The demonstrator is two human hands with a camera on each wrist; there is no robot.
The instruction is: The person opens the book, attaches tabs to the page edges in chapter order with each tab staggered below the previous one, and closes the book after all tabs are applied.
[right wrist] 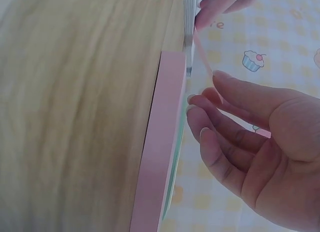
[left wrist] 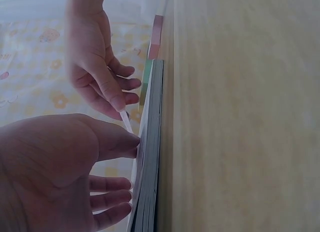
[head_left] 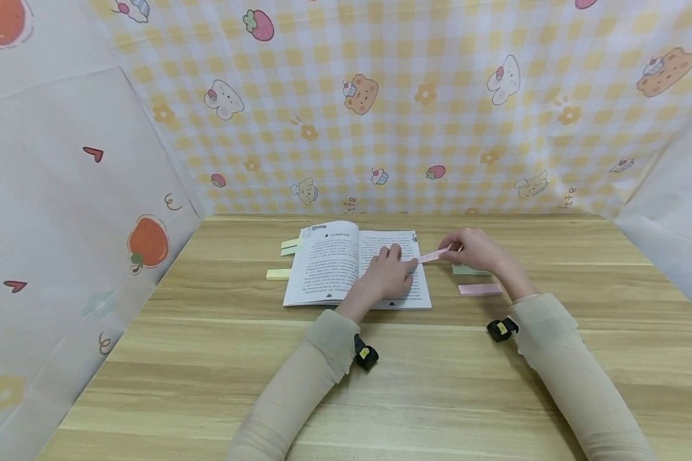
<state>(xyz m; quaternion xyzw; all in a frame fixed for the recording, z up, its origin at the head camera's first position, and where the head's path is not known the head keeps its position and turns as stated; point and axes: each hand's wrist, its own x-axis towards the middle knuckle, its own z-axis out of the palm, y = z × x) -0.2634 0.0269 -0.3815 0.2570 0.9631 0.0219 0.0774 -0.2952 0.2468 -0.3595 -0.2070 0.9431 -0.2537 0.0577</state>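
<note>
An open book (head_left: 329, 269) with printed pages lies on the wooden table. My left hand (head_left: 387, 274) rests on its right page, with the thumb pressing one end of a pink sticky note strip (head_left: 432, 255) against the page. My right hand (head_left: 474, 250) pinches the strip's other end between thumb and finger, past the book's right edge. In the right wrist view the strip (right wrist: 202, 54) slants up from the page to the right hand (right wrist: 255, 142). In the left wrist view, the left hand (left wrist: 65, 167) has its fingers nearly straight.
A pink sticky note pad (head_left: 480, 289) and a green sticky note pad (head_left: 470, 270) lie right of the book. Yellow tabs (head_left: 278, 274) and green tabs (head_left: 289, 246) stick out from its left edge. A patterned cloth (head_left: 403, 141) hangs behind the table (head_left: 427, 397).
</note>
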